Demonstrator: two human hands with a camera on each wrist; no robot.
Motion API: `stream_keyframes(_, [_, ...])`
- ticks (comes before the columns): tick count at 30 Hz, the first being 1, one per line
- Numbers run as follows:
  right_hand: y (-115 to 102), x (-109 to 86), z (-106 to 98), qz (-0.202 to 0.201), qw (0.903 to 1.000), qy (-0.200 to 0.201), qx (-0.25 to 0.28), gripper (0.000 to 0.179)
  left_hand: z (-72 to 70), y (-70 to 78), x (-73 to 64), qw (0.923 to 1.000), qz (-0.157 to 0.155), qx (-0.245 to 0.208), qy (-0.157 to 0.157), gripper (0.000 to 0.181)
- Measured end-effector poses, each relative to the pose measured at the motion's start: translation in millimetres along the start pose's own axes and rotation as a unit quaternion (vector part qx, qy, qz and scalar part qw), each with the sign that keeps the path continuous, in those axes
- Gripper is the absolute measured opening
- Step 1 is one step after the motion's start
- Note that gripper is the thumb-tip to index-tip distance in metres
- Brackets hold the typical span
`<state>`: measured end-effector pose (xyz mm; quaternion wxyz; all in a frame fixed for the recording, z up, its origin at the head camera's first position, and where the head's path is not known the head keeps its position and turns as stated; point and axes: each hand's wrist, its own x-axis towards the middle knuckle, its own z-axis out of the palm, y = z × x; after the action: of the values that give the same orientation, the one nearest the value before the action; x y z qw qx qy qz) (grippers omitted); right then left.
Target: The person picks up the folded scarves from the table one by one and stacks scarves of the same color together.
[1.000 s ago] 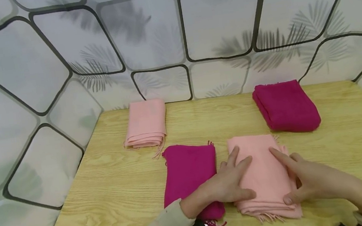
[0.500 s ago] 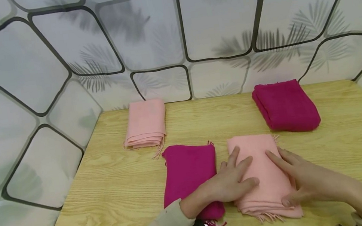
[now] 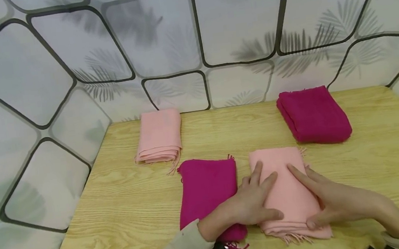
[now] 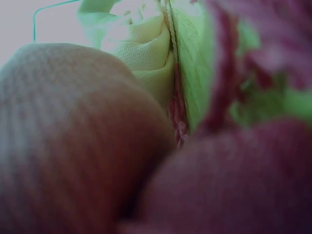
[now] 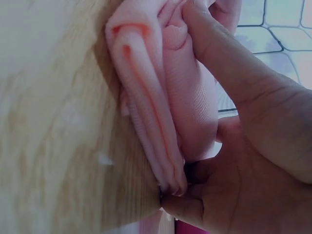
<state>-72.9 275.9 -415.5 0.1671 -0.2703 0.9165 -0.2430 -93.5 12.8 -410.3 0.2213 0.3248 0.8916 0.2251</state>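
A folded pink fringed scarf (image 3: pixel 287 197) lies at the front of the table, between both hands. My left hand (image 3: pixel 251 202) rests on its left side with the fingers spread. Along its right edge, my right hand (image 3: pixel 343 198) has the index finger and thumb on top. The right wrist view shows the scarf's stacked layers (image 5: pixel 151 122) from the side, with lower fingers against their edge. Under my left forearm lies a folded magenta scarf (image 3: pixel 207 190), its tassels toward me. Skin and blurred magenta cloth (image 4: pixel 239 185) fill much of the left wrist view.
Another folded pink scarf (image 3: pixel 160 133) sits at the back left of the wooden table (image 3: pixel 120 209). At the back right is a thicker folded magenta scarf (image 3: pixel 314 116). A patterned wall covering (image 3: pixel 239 24) stands behind the table and along its left side.
My right hand has slid a little to the left, and the pink scarf's loose right edge is pushed inward. My left hand has stayed almost still on the scarf.
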Motion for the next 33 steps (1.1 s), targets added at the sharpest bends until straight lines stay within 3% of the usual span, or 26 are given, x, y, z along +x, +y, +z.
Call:
stream_keyframes(20, [-7, 2.8, -1, 0.013, 0.9992, -0.021, 0.032, 0.119, 2.0, -0.7, -4.2, 0.9999, 0.008, -0.010, 0.004, 0.087])
stream_keyframes(24, [-7, 2.8, -4, 0.013, 0.9991, -0.015, 0.038, 0.118, 1.3, 2.3, -3.3, 0.9999, 0.011, 0.006, 0.010, 0.084])
stream_keyframes(29, [-13, 1.6, -10, 0.012, 0.9988, -0.018, 0.043, 0.116, -4.0, 9.0, -8.6, 0.9990, 0.009, 0.043, 0.002, 0.077])
stream_keyframes(33, [-17, -1.6, -17, 0.012, 0.9990, -0.027, 0.034, 0.111, -17.9, 10.2, -17.0, 0.9985, 0.023, 0.048, -0.011, 0.063])
